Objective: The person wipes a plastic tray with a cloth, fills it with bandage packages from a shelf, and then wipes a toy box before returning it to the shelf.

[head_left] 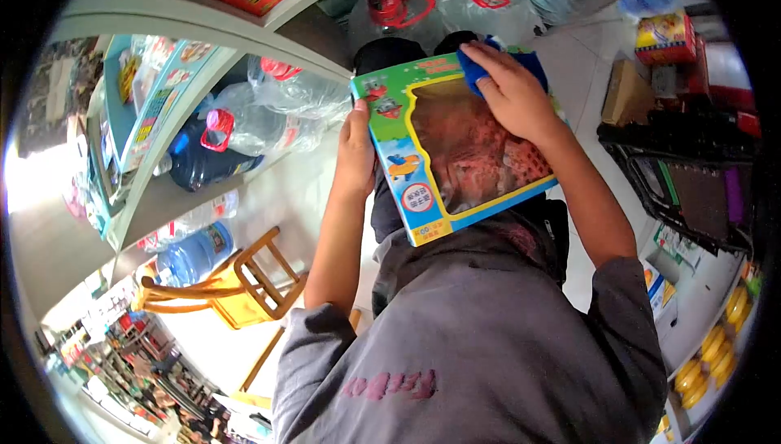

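A green, yellow and blue toy box (423,220) with a clear window rests tilted over my lap; reddish shapes show through the window. My left hand (355,147) grips the box by its left edge, with the thumb on the front. At the upper right of the box, my right hand (511,94) presses a dark blue cloth (533,66) against the surface. Part of the cloth is hidden under the fingers.
Large clear bottles (488,5) with red handles stand beyond my knees. Shelves with bottles are at the left, above a wooden chair (256,281). A black crate (691,184) and yellow items (706,363) are on the right.
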`<state>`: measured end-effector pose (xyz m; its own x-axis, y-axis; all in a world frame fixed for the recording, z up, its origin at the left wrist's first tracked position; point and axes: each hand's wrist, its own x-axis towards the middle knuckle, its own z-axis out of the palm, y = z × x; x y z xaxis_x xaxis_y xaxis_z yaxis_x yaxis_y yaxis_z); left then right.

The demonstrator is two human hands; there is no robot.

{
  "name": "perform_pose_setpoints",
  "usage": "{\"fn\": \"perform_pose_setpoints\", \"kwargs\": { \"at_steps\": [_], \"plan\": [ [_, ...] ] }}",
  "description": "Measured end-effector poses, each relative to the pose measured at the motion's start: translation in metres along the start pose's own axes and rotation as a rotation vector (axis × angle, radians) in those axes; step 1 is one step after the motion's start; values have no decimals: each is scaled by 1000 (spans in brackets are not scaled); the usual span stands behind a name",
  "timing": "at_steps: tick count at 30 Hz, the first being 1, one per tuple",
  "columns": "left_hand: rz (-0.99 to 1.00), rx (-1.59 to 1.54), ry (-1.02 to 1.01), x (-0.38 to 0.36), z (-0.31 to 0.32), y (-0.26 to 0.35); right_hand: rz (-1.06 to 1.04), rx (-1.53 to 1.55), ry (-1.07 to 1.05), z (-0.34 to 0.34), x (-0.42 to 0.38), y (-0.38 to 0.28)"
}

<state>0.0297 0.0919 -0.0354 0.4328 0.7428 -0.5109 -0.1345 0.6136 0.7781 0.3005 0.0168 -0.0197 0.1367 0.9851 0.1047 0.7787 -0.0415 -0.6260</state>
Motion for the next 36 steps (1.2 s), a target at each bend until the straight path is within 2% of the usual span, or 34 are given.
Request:
{"fn": "perform_pose_setpoints", "kwargs": {
  "at_steps": [2, 6, 8, 10, 11, 12, 14, 17, 20, 22, 25, 28, 30, 32, 35, 36],
  "plan": [
    [-14, 28, -32, 0, -5, 1, -55, 26, -9, 13, 14, -23],
    [-41, -121, -72, -4, -2, 1, -173, 96, -73, 39, 27, -74],
    [-76, -204, 28, -7, -2, 2, -307, 81, -145, 45, 12, -105],
    [-169, -292, -135, -7, -26, 10, -443, -18, -216, 42, -5, -130],
    [-134, -227, -148, -9, -32, 13, -484, 53, -279, 43, -13, -137],
    [-179, -211, -42, -8, -34, 13, -527, 81, -229, 51, -29, -139],
    [-89, 8, 52, -7, -36, 5, -542, 79, -254, 49, -51, -145],
    [-63, -101, -7, -1, -26, 3, -656, 61, -494, 39, -80, -151],
    [29, -116, -13, 2, -26, -3, -678, 83, -496, 34, -102, -142],
    [124, -114, 32, -1, -11, -2, -650, 89, -487, 20, -98, -130],
    [121, -91, 21, 7, -30, -13, -600, 15, -432, -14, -102, -104],
    [151, -103, 58, 6, -23, -12, -326, -59, -398, -53, -115, -66],
    [151, -140, 41, 7, -28, -13, -274, -240, -193, -67, -125, -28],
    [151, -130, 41, 6, -27, -14, -134, -203, -56, -73, -132, 14],
    [163, -98, 55, 9, -20, -14, 108, -183, 138, -72, -120, 35],
    [161, -91, 50, 8, -19, -14, 132, -161, 180, -70, -114, 40]
  ]
}}
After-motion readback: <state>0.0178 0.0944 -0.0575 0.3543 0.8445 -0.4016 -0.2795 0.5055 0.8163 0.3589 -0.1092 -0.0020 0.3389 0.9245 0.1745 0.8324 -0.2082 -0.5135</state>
